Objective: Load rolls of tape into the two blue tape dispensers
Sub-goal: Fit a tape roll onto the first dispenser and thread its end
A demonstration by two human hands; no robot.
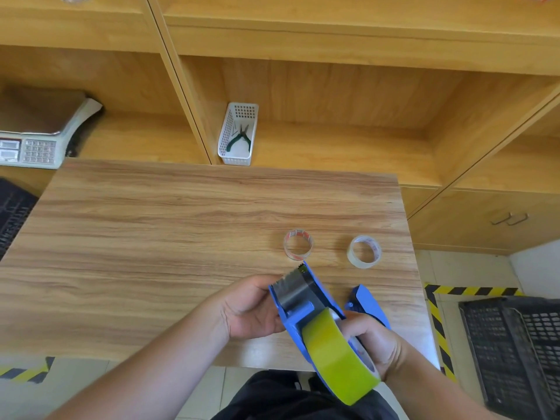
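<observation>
Left hand (pixel 248 310) grips blue dispenser (pixel 298 304) at its side, right hand (pixel 374 344) clamps yellow tape roll (pixel 336 362) seated in it, above table (pixel 151 237) near edge; second dispenser (pixel 368 304) just right, two clear rolls (pixel 299 244) beyond.

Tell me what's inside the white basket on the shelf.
The basket holds green-handled pliers and what looks like a thin metal piece beside them. Its near wall hides the bottom front, so anything small there can't be seen.
</observation>
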